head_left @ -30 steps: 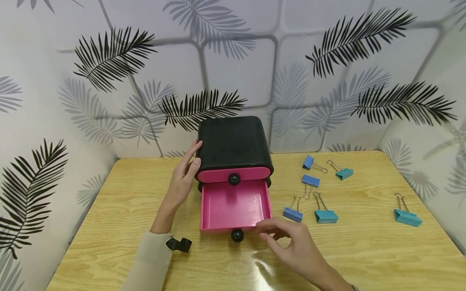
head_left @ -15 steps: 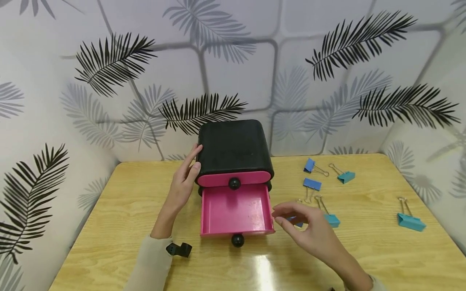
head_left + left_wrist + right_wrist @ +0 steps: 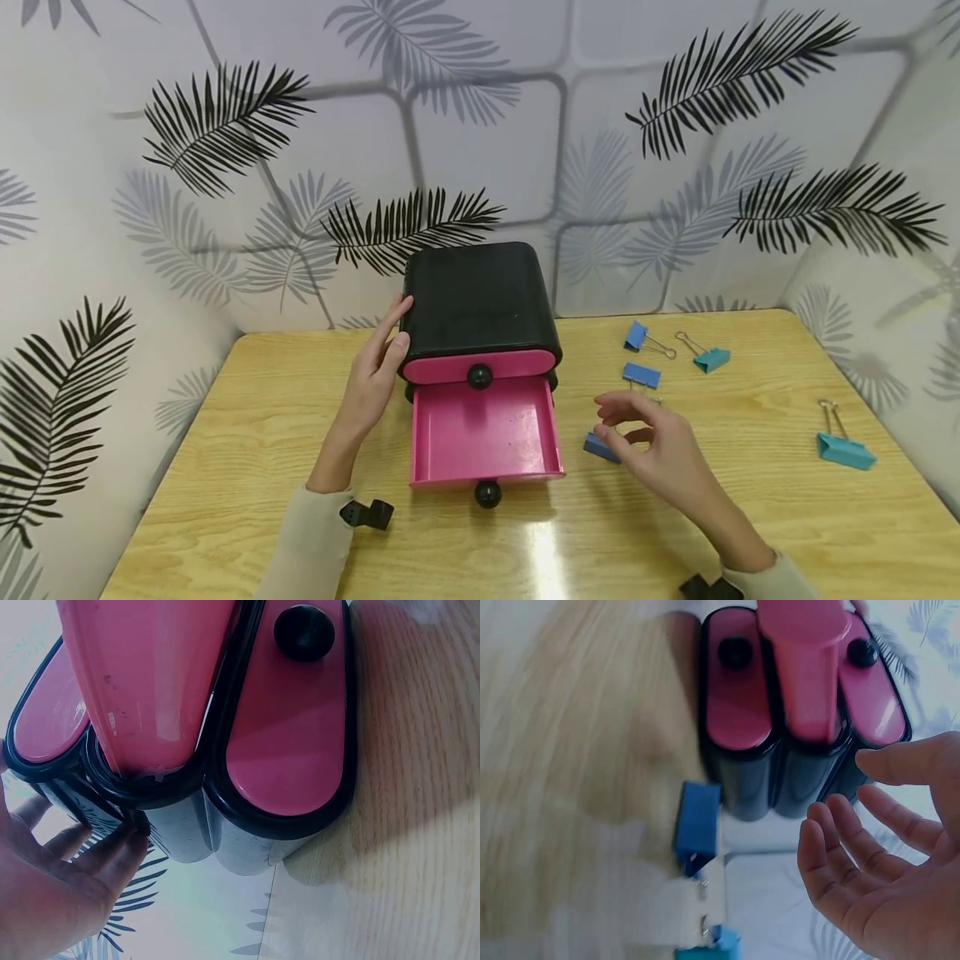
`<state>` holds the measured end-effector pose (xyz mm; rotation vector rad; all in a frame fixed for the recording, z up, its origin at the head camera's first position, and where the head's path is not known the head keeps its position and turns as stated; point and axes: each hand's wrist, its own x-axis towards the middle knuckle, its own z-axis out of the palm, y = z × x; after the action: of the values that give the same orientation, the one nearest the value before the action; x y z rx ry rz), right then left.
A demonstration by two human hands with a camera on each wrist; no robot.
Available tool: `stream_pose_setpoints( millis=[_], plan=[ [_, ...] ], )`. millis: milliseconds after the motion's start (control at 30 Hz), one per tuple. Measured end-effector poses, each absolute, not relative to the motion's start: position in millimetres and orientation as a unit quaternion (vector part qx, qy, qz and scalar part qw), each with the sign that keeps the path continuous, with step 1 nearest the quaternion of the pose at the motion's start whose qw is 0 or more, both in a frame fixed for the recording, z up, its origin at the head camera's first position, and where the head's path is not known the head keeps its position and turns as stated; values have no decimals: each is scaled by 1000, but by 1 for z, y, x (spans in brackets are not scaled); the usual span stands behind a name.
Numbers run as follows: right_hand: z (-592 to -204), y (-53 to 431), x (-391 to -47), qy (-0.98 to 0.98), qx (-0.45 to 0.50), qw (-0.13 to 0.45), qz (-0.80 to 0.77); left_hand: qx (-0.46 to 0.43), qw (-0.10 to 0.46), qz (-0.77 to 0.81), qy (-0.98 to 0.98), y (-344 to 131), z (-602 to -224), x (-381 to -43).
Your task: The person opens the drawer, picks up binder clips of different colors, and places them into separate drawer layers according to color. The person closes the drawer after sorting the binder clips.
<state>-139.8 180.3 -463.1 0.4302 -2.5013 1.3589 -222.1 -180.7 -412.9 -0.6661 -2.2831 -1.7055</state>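
Observation:
A black three-tier drawer box with pink fronts stands at the back of the table. Its middle drawer is pulled out and bare inside; the top and bottom drawers are closed in the left wrist view. My left hand rests against the box's left side, fingers extended. To the right of the drawer, my right hand hovers with loosely bent fingers and holds nothing. Just beyond its fingertips lies a dark blue binder clip, partly hidden by the hand. The right wrist view shows that blue clip apart from the fingers.
Behind the right hand lie two more blue binder clips, one nearer and one farther. A teal binder clip is beside them, and another teal clip lies at far right. A leaf-patterned wall closes off the back.
My right hand has left the drawer's front right corner and moved right to the nearest blue clip. The left hand stays on the box, and the drawer remains pulled out.

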Motion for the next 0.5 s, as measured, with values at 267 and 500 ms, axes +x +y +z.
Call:
stream_pose_setpoints(
  millis=[267, 500],
  plan=[
    [-474, 195, -150, -883, 109, 103, 444, -223, 113, -577, -777, -179, -410, -221],
    [-482, 199, -153, -898, 106, 61, 422, -223, 113, -575, -779, -179, -411, -221]
  ],
)
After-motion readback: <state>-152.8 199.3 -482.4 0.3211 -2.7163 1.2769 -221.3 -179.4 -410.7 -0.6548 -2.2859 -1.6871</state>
